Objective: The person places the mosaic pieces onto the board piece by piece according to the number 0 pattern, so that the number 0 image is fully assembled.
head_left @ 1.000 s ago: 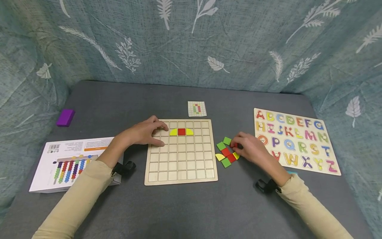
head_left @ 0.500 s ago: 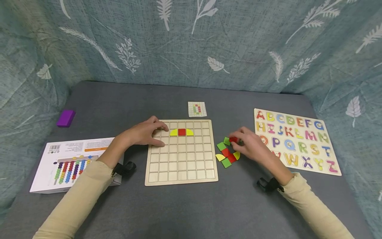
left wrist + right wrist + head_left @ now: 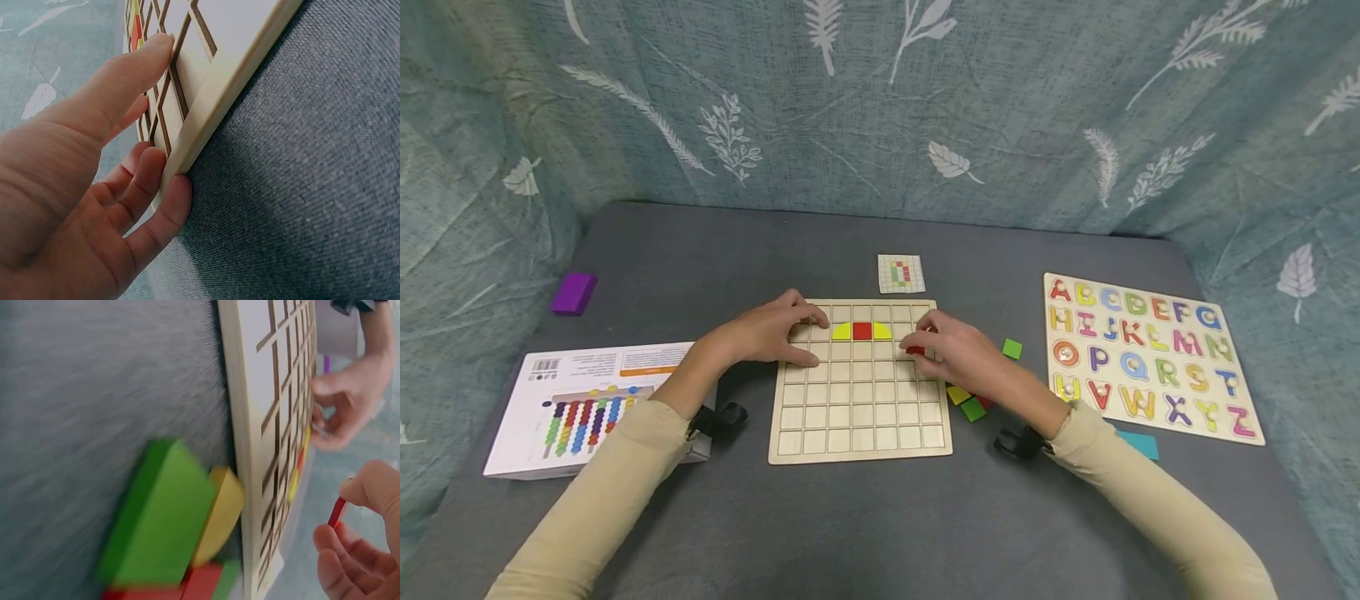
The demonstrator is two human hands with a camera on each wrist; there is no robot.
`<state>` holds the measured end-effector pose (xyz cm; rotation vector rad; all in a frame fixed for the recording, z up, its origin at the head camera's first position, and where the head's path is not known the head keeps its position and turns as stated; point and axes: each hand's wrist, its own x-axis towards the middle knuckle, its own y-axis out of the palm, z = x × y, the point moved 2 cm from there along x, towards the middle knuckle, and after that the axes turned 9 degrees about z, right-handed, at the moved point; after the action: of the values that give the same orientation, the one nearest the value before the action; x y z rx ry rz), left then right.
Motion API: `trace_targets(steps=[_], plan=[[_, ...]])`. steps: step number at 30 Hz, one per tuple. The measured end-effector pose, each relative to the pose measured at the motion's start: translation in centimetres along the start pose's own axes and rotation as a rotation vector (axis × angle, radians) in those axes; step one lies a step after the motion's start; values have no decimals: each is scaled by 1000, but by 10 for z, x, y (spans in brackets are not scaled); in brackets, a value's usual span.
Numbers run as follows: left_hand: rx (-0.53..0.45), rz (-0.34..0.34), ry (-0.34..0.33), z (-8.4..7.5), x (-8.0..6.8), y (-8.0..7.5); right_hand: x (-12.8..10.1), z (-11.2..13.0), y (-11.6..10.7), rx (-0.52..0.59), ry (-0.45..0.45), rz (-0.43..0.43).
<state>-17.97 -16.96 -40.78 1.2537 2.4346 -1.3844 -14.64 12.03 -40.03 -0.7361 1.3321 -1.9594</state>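
Observation:
A wooden grid board (image 3: pixel 859 417) lies in the middle of the grey table. Its second row holds a yellow quarter piece (image 3: pixel 841 332), a red square (image 3: pixel 862 331) and another yellow quarter piece (image 3: pixel 882 332). My left hand (image 3: pixel 775 333) rests on the board's left edge (image 3: pixel 206 106), thumb on top and fingers against the rim. My right hand (image 3: pixel 951 350) hovers over the board's right side and pinches a small red tile (image 3: pixel 914 351) (image 3: pixel 337 512). Loose green, yellow and red pieces (image 3: pixel 970 404) (image 3: pixel 169 531) lie just right of the board, and one green square (image 3: pixel 1012 349) sits apart.
A small pattern card (image 3: pixel 901 273) lies behind the board. An alphabet puzzle (image 3: pixel 1146 354) fills the right side, with a teal piece (image 3: pixel 1138 444) at its front. A printed box (image 3: pixel 583 404) and a purple block (image 3: pixel 573 293) are on the left. A leaf-print curtain backs the table.
My right hand lifted a red tile from the loose pile and carried it left over the board's right side. One green square now lies apart. The left hand stayed put.

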Motion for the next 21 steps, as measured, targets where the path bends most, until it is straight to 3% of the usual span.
trace_targets(steps=[7, 12, 21], plan=[[3, 4, 1, 1, 1, 1, 28, 3, 22, -18, -104, 10], [9, 2, 3, 0, 2, 2, 36, 5, 29, 4, -99, 60], [13, -9, 0, 2, 0, 2, 38, 11, 28, 3, -94, 48]])
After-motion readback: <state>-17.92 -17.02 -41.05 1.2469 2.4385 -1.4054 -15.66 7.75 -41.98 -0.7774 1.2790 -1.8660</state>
